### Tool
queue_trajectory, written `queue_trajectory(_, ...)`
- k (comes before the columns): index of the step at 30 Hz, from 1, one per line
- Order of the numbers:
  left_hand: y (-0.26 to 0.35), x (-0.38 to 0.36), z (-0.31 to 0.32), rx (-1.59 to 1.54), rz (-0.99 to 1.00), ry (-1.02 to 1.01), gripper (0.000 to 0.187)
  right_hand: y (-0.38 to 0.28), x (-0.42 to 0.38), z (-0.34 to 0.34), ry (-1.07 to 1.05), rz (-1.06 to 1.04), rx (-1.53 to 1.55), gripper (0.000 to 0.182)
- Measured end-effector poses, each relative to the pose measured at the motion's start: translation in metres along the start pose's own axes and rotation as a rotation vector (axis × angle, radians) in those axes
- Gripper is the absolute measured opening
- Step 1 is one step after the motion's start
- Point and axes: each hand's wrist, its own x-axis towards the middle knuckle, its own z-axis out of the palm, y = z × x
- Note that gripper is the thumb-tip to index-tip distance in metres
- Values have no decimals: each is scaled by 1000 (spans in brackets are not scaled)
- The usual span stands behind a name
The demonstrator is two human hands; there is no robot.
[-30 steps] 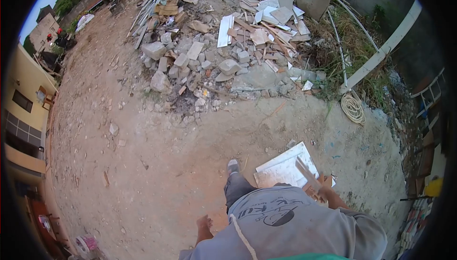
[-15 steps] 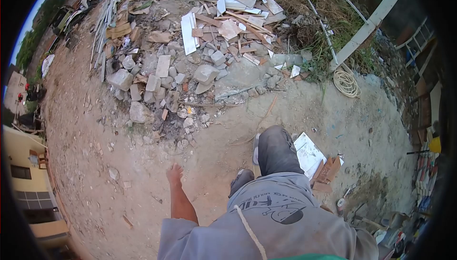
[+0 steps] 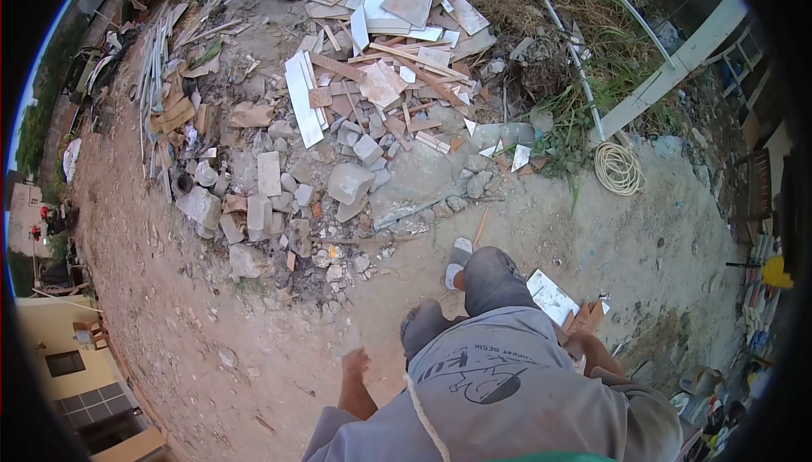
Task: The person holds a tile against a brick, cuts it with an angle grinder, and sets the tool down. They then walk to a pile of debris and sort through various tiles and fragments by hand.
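Note:
Held out over the bare dirt to the left of my body, my left hand [image 3: 356, 362] is empty, its fingers loosely apart. My right hand [image 3: 580, 347] is low beside my right hip, close to the reddish-brown block pieces [image 3: 589, 317]. Its fingers are partly hidden by the arm and shirt, so its grip cannot be made out. A white tile [image 3: 551, 295] with dark marks lies on the ground just ahead of those pieces, beside my bent knee.
Rubble stones [image 3: 348, 183] and a heap of broken tiles [image 3: 412, 1] lie ahead. A coiled hose [image 3: 618, 168] rests at the foot of a white post [image 3: 668, 69]. A yellow building [image 3: 72, 352] stands at the left, and assorted items line the right edge.
My right hand has come into view beside the block pieces. My left hand has shifted right and nearer my body in the view. A sandalled foot shows more clearly as the camera view has shifted.

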Motion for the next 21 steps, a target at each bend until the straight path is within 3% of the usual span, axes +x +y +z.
queue_trajectory(3,88,0,8,-128,176,-5,18,-34,4,-66,47,-51,57,27)
queue_trajectory(5,173,-41,24,-230,332,-86,16,-61,-6,-97,126,-130,77,27)
queue_trajectory(7,234,-58,42,-175,442,-105,32,-110,-49,-124,105,-291,129,25)
queue_trajectory(8,259,-57,51,-182,493,-153,31,-129,-58,-133,97,-340,145,24)
queue_trajectory(9,278,-56,60,-189,540,-201,29,-140,-49,-135,150,-284,364,23)
queue_trajectory(10,295,-60,72,-188,530,-206,29,-149,-46,-139,207,-228,582,22)
queue_trajectory(14,348,-47,114,-131,534,-149,24,-202,-63,-163,186,-212,661,22)
queue_trajectory(18,386,-6,153,-92,518,-181,36,-261,-84,-185,63,-213,777,22)
queue_trajectory(21,429,16,180,-127,468,-130,23,-303,-87,-203,-18,-216,752,23)
